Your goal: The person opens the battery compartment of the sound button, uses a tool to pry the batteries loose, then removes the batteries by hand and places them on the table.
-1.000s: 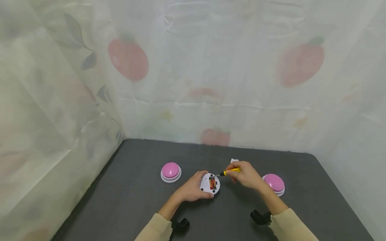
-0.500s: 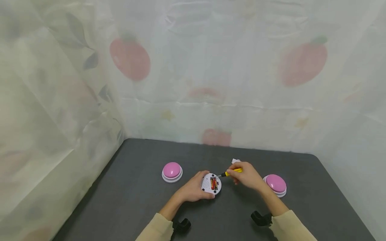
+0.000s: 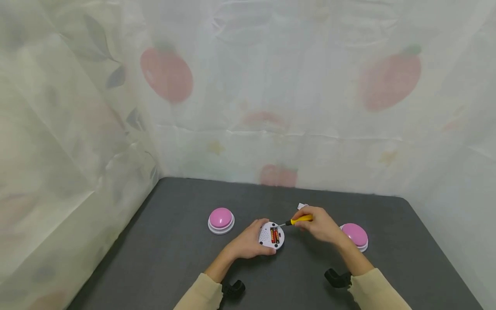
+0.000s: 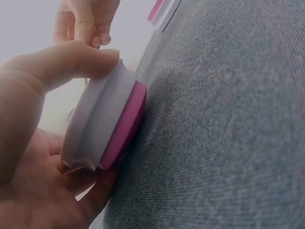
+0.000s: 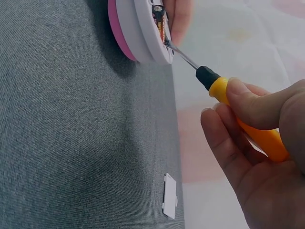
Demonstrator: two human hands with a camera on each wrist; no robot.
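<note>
My left hand (image 3: 248, 242) grips a white round push button (image 3: 265, 236) by its rim, thumb on the near side and fingers on the far side. The button lies upside down, its pink dome (image 4: 126, 125) toward the table. Two red-and-black batteries (image 3: 274, 235) sit in its uncovered compartment. In my right hand (image 3: 318, 224) I hold a screwdriver (image 5: 259, 132) with a yellow handle and black collar, pinched between thumb and fingers. Its metal tip is at the end of a battery (image 5: 161, 29) in the right wrist view.
A pink-domed button (image 3: 220, 218) stands upright on the left of the dark table (image 3: 186, 267), another pink button (image 3: 354, 235) by my right forearm. A small white battery cover (image 5: 169, 196) lies beyond my right hand. Patterned curtains (image 3: 271, 86) hang around the table.
The screwdriver tip has shifted slightly along the battery end, and my right hand has turned a little on the handle. My left hand keeps the button in place.
</note>
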